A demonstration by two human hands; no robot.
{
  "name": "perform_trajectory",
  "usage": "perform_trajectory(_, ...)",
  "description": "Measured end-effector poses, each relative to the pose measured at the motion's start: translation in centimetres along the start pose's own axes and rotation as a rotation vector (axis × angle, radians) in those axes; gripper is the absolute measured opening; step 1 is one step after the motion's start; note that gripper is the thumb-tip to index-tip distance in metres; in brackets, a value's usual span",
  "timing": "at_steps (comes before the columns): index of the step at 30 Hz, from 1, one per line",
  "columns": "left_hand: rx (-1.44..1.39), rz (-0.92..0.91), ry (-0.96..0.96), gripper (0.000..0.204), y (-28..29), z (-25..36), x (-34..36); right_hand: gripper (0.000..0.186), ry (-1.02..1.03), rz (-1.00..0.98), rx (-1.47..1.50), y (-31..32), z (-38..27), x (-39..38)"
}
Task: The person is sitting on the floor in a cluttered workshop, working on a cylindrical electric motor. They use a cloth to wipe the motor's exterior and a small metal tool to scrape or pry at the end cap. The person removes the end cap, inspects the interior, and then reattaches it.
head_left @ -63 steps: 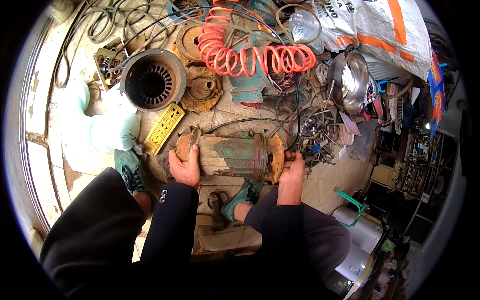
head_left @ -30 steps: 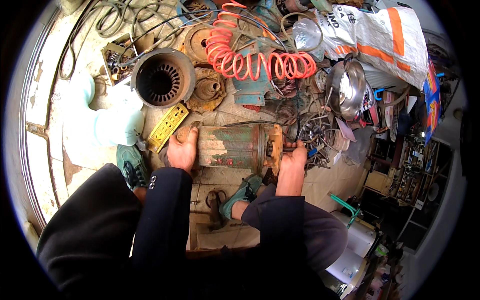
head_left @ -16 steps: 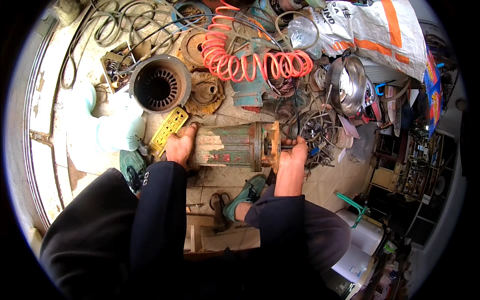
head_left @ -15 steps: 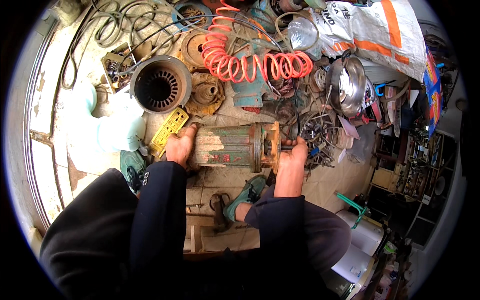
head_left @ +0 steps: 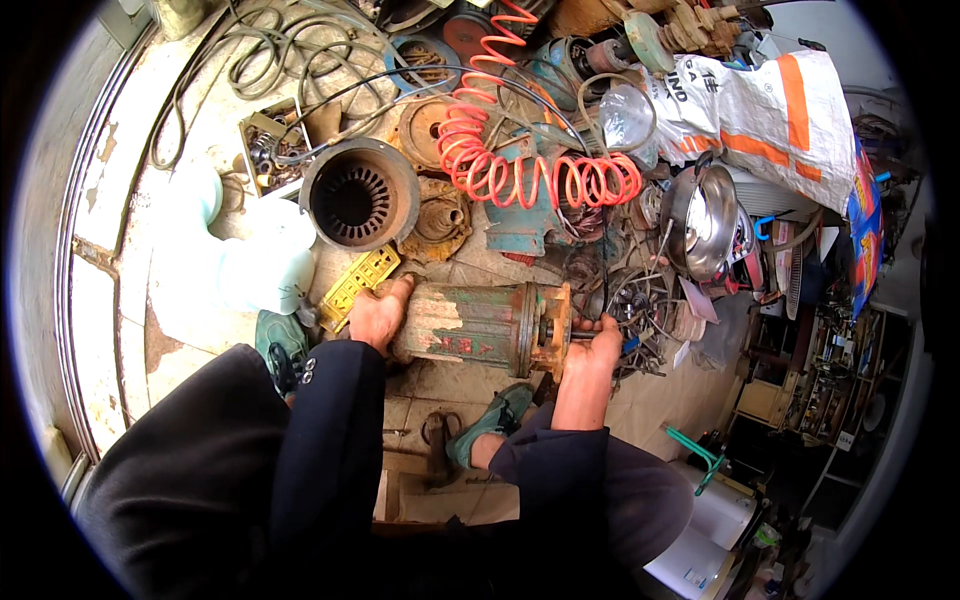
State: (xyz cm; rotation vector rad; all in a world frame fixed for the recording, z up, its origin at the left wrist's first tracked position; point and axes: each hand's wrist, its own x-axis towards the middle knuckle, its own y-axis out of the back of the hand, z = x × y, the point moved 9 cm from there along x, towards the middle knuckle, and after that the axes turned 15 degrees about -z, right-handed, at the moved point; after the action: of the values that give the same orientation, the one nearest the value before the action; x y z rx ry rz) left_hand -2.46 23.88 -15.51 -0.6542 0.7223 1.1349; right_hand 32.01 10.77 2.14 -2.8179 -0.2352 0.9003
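Across the middle lies an old electric motor point(head_left: 465, 325), its ribbed green housing worn down to pale patches. My left hand point(head_left: 380, 316) is wrapped round its left end, thumb on top. At the other end sits a rusty orange flange point(head_left: 560, 325), with a dark shaft point(head_left: 583, 335) sticking out of it. My right hand point(head_left: 592, 350) is closed round that shaft; part of the grip is hidden behind the fingers. A yellow power strip point(head_left: 360, 285) lies just beyond my left hand.
Beyond the motor are a hollow metal stator housing point(head_left: 402, 195), a rusty end cover point(head_left: 438, 220) and a coiled red air hose point(head_left: 465, 150). A steel bowl point(head_left: 715, 225) and a white sack point(head_left: 765, 125) stand to the right. Pale green jugs point(head_left: 250, 265) are at the left.
The whole view has shifted, so the motor and the floor items appear lower and slightly to the right. Both hands keep their places on the motor.
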Motion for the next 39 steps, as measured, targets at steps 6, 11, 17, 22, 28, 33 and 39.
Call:
perform_trajectory(6,0.036,-0.006,0.068,0.085,-0.3,1.5,-1.8,0.023,0.024,0.046,-0.056,1.0,-0.5,0.9)
perform_trajectory(11,0.03,-0.019,0.086,0.087,-0.4,1.2,-1.6,0.021,-0.032,0.045,-0.051,-0.1,-0.3,-0.3)
perform_trajectory(17,0.059,-0.016,0.087,0.09,-0.1,1.8,-2.0,0.018,-0.021,0.097,-0.071,-1.1,-0.5,-1.8)
perform_trajectory(22,0.065,-0.02,0.114,0.09,0.0,2.0,-2.2,0.017,0.015,0.09,-0.068,-0.8,-0.7,-1.6)
perform_trajectory(28,0.028,-0.025,0.132,0.09,-0.1,1.1,-1.6,0.019,0.006,0.055,-0.057,-0.1,-0.5,-0.5)
perform_trajectory(33,0.033,-0.015,0.079,0.088,0.0,1.8,-1.9,0.021,0.023,0.029,-0.062,0.4,-0.6,0.3)
perform_trajectory(39,0.058,0.007,0.096,0.088,0.0,1.6,-1.8,0.027,0.045,0.033,-0.05,0.8,-0.6,1.0)
